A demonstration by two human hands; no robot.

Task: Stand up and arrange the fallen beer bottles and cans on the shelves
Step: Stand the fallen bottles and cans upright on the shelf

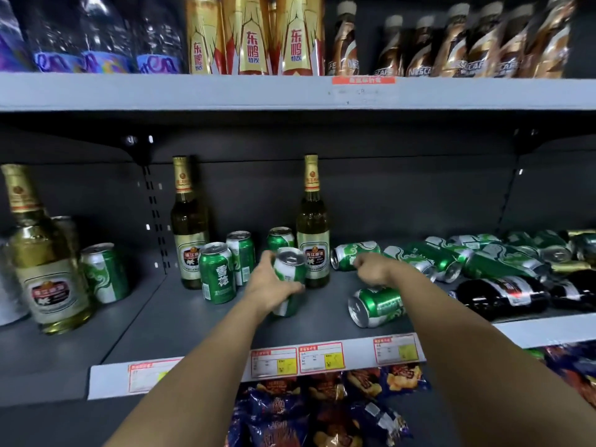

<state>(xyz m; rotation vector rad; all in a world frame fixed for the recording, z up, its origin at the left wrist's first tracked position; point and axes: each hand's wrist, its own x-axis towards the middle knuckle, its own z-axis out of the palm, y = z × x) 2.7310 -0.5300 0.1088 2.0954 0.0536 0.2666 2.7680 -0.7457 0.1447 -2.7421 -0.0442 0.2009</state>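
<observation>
My left hand (272, 285) grips an upright green beer can (290, 269) on the grey middle shelf (180, 321), just in front of a standing beer bottle (312, 227). My right hand (371, 269) hovers with curled fingers over a fallen green can (375, 306), beside another lying can (353, 254); whether it holds anything is unclear. Three green cans (217, 272) stand to the left, next to a second upright bottle (188, 227). Several fallen cans (467, 256) and dark bottles (503, 296) lie in a heap at the right.
A third bottle (42, 259) and a can (104, 272) stand on the neighbouring shelf section at the left. Drink bottles (290, 37) fill the shelf above. Snack bags (322, 411) lie on the shelf below. Price tags (296, 359) line the shelf edge.
</observation>
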